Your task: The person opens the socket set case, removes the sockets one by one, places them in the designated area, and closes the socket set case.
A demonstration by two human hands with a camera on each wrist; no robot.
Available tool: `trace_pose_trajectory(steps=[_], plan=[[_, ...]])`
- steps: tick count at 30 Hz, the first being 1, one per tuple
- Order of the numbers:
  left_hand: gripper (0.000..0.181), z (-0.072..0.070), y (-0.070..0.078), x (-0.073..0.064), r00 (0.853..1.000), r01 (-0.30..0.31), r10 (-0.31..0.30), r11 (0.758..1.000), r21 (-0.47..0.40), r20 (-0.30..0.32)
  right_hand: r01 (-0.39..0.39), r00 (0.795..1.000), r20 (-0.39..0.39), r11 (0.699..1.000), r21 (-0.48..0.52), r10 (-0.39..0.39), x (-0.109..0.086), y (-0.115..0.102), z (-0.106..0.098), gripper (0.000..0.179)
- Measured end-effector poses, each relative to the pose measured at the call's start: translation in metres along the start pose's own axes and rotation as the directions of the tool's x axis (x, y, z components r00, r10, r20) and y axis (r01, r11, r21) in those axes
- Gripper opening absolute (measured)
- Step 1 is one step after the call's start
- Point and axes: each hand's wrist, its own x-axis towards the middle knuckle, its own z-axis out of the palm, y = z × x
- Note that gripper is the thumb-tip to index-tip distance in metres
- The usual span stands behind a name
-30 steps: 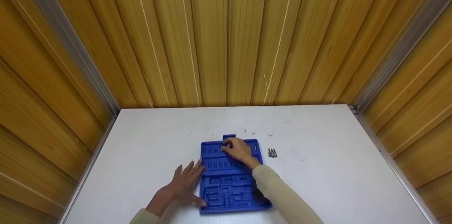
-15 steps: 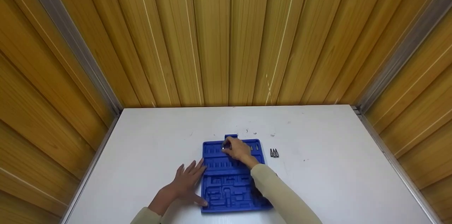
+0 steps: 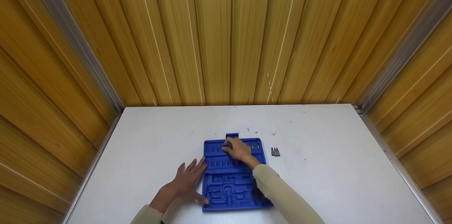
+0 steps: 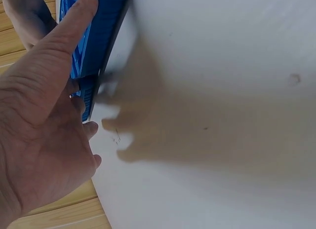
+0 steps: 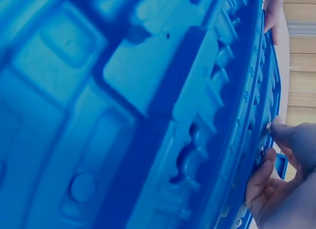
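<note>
A blue plastic tool case [image 3: 233, 171] lies open on the white table, its two moulded halves full of slots. My right hand [image 3: 241, 150] reaches over the upper half and pinches a small metal bit [image 3: 226, 145] between thumb and fingertips at the top row of slots. Only a glint of that metal piece [image 5: 269, 125] shows by the fingers in the right wrist view. To the right of this hand, two bits [image 3: 258, 146] stand in the same row. My left hand [image 3: 185, 184] is spread along the case's left side, its thumb [image 4: 85, 7] on the edge.
Three dark metal bits [image 3: 275, 152] lie side by side on the table [image 3: 317, 181], right of the case. A blue latch tab [image 3: 232, 135] sticks out at the case's far edge. Yellow wood-patterned panels [image 3: 229, 40] wall in the table.
My right hand has stayed at the top row, its fingers shifting slightly around the small bit. The left hand keeps its place on the case. The head view has shifted a little.
</note>
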Motion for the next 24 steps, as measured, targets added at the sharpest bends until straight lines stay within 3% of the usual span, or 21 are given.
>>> trace_pose_trajectory(steps=[4,10,16,24], plan=[[0.127,0.002,-0.001,0.001,1.0,0.005,-0.005,1.0,-0.013,-0.003,0.039,0.999,0.009,0.998,0.042,-0.04,-0.001,0.005,0.0,0.015],[0.126,-0.001,0.003,-0.001,1.0,0.005,-0.006,1.0,-0.01,-0.01,0.094,0.995,-0.041,0.991,0.095,-0.091,-0.004,0.009,0.002,0.011],[0.123,-0.004,0.006,-0.001,1.0,-0.005,0.005,1.0,0.009,-0.015,0.156,0.988,-0.044,0.95,0.271,-0.149,-0.006,0.01,-0.009,0.012],[0.124,-0.003,0.005,-0.005,0.999,-0.017,0.017,1.0,0.008,-0.032,0.062,0.996,0.036,0.927,0.37,-0.081,-0.019,0.02,-0.03,0.018]])
